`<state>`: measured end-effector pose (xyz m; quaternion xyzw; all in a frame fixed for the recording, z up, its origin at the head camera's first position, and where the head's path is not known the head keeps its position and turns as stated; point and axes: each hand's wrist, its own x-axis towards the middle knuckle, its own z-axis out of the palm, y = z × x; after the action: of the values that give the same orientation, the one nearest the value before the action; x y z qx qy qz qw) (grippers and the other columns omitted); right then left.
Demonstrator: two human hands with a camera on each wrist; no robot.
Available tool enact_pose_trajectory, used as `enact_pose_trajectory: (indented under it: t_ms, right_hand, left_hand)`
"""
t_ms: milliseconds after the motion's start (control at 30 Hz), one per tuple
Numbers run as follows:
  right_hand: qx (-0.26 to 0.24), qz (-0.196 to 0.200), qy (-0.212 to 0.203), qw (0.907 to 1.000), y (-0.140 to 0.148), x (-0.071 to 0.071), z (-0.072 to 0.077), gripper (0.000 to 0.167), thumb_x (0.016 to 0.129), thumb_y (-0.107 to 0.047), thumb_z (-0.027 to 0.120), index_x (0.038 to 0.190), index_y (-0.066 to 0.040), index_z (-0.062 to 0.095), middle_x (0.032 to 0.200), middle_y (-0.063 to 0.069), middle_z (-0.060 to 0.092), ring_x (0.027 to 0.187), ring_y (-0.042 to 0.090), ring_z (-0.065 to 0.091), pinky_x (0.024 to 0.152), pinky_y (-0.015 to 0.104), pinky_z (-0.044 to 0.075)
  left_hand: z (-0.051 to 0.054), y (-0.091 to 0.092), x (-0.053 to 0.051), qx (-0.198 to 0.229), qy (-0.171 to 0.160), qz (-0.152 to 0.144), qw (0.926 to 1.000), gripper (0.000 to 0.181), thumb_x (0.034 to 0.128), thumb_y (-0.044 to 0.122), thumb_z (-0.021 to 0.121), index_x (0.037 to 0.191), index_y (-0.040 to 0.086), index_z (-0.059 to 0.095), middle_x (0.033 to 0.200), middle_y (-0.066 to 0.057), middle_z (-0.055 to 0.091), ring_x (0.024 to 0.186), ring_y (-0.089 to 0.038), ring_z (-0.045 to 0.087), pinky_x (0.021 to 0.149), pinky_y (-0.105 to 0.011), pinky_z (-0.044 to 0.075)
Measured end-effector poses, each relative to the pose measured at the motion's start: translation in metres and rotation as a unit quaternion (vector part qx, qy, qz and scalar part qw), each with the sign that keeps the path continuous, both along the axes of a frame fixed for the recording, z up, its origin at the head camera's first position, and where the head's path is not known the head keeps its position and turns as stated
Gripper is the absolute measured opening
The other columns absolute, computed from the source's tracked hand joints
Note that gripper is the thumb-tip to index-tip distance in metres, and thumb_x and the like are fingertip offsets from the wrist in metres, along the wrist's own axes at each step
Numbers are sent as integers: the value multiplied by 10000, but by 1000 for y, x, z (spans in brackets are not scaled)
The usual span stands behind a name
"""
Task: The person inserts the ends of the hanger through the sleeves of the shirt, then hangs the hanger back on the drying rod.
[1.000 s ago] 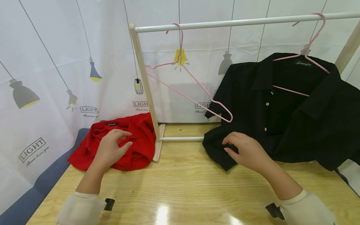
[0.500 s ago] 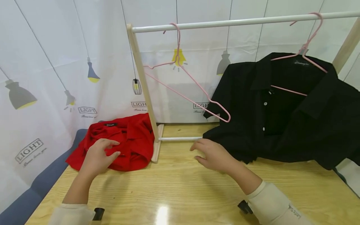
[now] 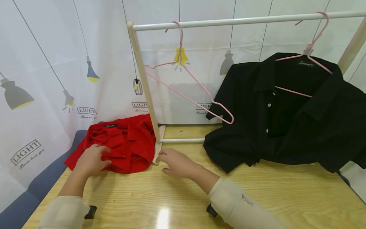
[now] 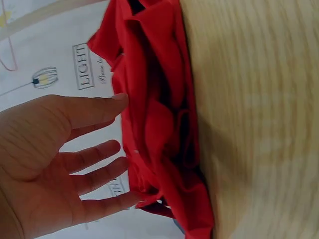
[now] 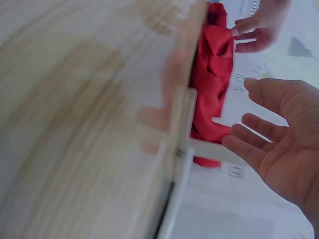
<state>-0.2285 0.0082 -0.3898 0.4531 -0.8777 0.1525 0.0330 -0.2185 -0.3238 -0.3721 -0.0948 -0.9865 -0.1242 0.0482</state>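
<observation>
- Red shirt [image 3: 137, 140]: it lies crumpled at the far left of the worktop [image 3: 160, 197], collar label showing, just beside the left post [image 3: 142, 73] of the clothes rack.
- Left hand [image 3: 92, 160]: its grip is spread, thumb apart from the fingers, with nothing held. It is at the near left side of the red shirt; whether a fingertip touches the cloth cannot be told.
- Right hand [image 3: 177, 163]: its grip is also spread and holds nothing. It is just beside the rack's foot [image 3: 158, 151], to the right of the red cloth; contact with the foot cannot be told.
- What has changed: a second ago the right hand was in front of the black shirt [image 3: 248, 105]; it has since swung across to the rack's left end. The left hand has shifted a little lower and to the left.
- What that means: both hands are now near the red shirt, so the work appears to centre on it, though neither shows a hold.
- Unchanged: the black shirt is on its hanger at the right, and the bare pink hanger [image 3: 179, 58] hangs from the white rail [image 3: 246, 21].
</observation>
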Motion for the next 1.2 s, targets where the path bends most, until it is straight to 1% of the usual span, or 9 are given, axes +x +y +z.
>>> enact_pose_trajectory:
  t_ms: [67, 167, 233, 333, 467, 600, 733, 933, 1200]
  right_hand:
    - [140, -97, 82, 9998, -17, -5, -4, 340, 883, -124, 710, 1215, -88, 651, 1253, 77, 576, 1174, 221, 541, 1017, 270, 406]
    - [359, -234, 150, 9990, -41, -9, -8, 369, 907, -135, 673, 1270, -93, 624, 1317, 88, 542, 1215, 222, 511, 1025, 259, 394]
    - [572, -324, 110, 9978, -56, -10, -12, 384, 925, -141, 647, 1305, -105, 606, 1352, 86, 518, 1231, 220, 497, 1024, 255, 394]
    - [913, -468, -100, 9947, -73, -9, -15, 396, 960, -144, 607, 1355, -129, 575, 1393, 81, 497, 1262, 218, 480, 1027, 257, 393]
    - [1322, -524, -176, 9897, -88, -7, -19, 386, 983, -93, 553, 1363, -159, 579, 1337, 28, 561, 1227, 168, 516, 1006, 224, 399]
    - [1584, -458, -158, 9862, -91, -6, -22, 349, 967, -53, 548, 1272, -182, 657, 1178, -23, 641, 1097, 128, 572, 940, 195, 417]
    - [1601, -274, -59, 9867, -87, -5, -24, 293, 936, -55, 590, 1166, -181, 721, 1071, -31, 656, 1006, 125, 584, 891, 188, 420]
    - [1689, 6, 28, 9856, -80, 3, -22, 315, 921, -36, 603, 1165, -192, 727, 1059, -47, 650, 989, 107, 570, 865, 170, 405]
    - [1926, 492, 565, 9784, -74, 20, -20, 337, 871, -47, 638, 1128, -241, 740, 950, -90, 648, 882, 64, 545, 745, 154, 354]
  left_hand:
    - [-4, -3, -5, -76, -151, 5, 9999, 459, 766, 167, 795, 1152, -25, 638, 1127, -300, 542, 980, -475, 547, 772, -585, 491]
    - [-11, -4, -12, -155, -330, -38, 9993, 509, 766, 197, 803, 1178, -41, 620, 1102, -284, 559, 993, -473, 546, 809, -587, 483]
    - [-14, -5, -17, -177, -412, -103, 9989, 507, 763, 207, 808, 1159, -47, 619, 1060, -256, 584, 984, -451, 554, 829, -574, 478]
    - [-19, -7, -22, -170, -525, -180, 9983, 476, 754, 226, 814, 1110, -35, 633, 998, -200, 631, 952, -411, 578, 836, -554, 477]
    - [-24, -8, -27, -248, -686, -205, 9971, 424, 738, 266, 822, 1033, 14, 653, 942, -139, 662, 899, -365, 604, 811, -534, 488]
    - [-27, -9, -29, -454, -709, -214, 9962, 378, 711, 293, 835, 956, 69, 656, 884, -102, 660, 852, -342, 612, 745, -516, 501]
    - [-27, -8, -24, -534, -712, -234, 9958, 370, 695, 315, 846, 927, 98, 657, 864, -74, 656, 832, -327, 611, 718, -506, 502]
    - [-25, -6, -12, -569, -789, -266, 9949, 383, 699, 332, 849, 935, 98, 659, 874, -49, 654, 833, -307, 608, 726, -503, 503]
    - [-25, -4, 3, -550, -788, -452, 9943, 371, 693, 313, 859, 917, 99, 655, 850, -22, 641, 821, -285, 607, 742, -493, 506]
